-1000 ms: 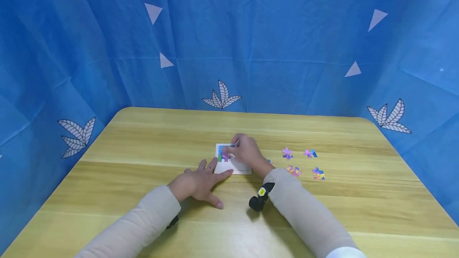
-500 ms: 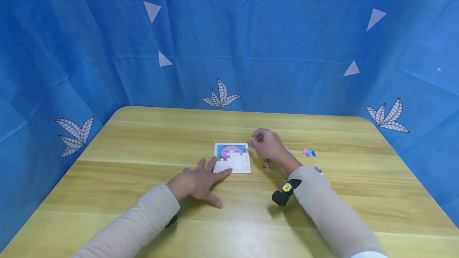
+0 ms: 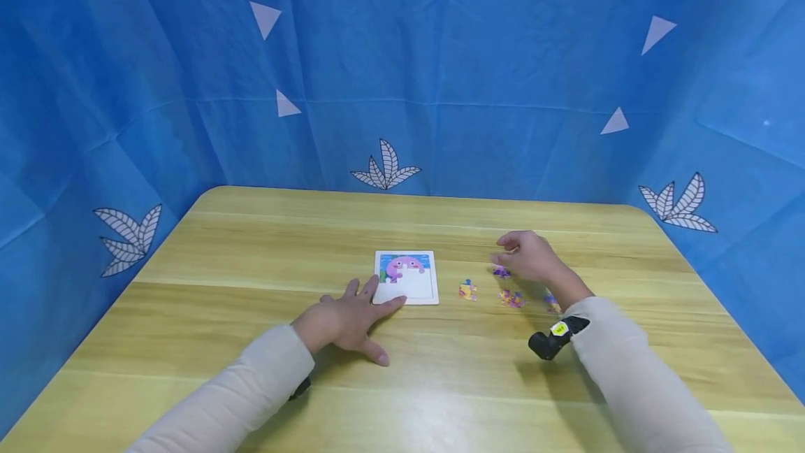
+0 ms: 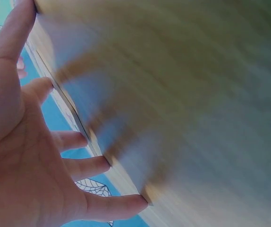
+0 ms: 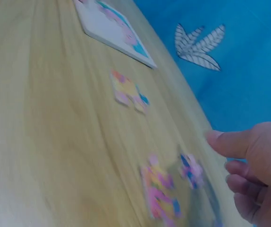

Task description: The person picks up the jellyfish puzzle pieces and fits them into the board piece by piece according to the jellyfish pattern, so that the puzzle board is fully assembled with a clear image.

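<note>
We are seeing smooth wood grain on the desk (image 3: 283,229), which is shining softly. We are also noticing creased cloth in the curtain (image 3: 490,40), matt fabric sleeves (image 3: 207,393), a plastic-looking wrist mount (image 3: 548,345), a smooth puzzle board (image 3: 420,288) and printed, card-like puzzle pieces (image 3: 467,291).

Head view was the farthest back, looking forward and down across the table (image 3: 251,243) to the curtain (image 3: 478,54). Left wrist view was super close, tilted, looking past the left hand (image 4: 36,151). Right wrist view, tilted too, shared the board (image 3: 418,289) and some pieces (image 3: 467,290) with the head one.
</note>
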The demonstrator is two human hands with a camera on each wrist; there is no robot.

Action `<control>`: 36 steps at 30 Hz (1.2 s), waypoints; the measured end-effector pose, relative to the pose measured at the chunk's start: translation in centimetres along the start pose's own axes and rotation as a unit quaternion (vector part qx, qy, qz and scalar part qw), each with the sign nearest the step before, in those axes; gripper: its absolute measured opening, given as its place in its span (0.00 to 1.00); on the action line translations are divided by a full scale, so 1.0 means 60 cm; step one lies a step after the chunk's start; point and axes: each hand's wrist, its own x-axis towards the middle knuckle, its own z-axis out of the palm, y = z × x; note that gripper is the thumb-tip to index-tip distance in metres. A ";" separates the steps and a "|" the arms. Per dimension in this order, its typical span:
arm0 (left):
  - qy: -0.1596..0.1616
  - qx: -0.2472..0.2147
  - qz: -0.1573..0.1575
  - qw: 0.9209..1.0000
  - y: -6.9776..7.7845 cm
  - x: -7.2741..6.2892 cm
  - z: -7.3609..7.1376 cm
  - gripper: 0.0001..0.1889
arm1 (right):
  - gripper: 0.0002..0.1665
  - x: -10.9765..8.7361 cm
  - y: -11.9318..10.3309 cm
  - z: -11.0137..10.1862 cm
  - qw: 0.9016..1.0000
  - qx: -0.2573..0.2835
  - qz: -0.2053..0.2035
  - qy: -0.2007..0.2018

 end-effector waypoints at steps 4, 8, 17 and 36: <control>-0.002 0.000 -0.001 1.000 0.000 -0.001 0.001 0.50 | 0.28 -0.005 0.014 -0.006 1.000 -0.012 0.010 -0.019; -0.002 0.000 -0.001 1.000 0.000 -0.001 0.002 0.50 | 0.29 -0.005 0.022 0.000 0.999 -0.018 0.007 -0.033; 0.001 -0.002 0.001 1.000 -0.002 0.001 0.004 0.51 | 0.24 -0.003 0.021 0.012 0.999 -0.016 0.001 -0.032; 0.004 -0.002 0.005 1.000 0.000 -0.002 0.000 0.51 | 0.18 -0.002 0.007 0.032 1.000 0.024 0.000 0.015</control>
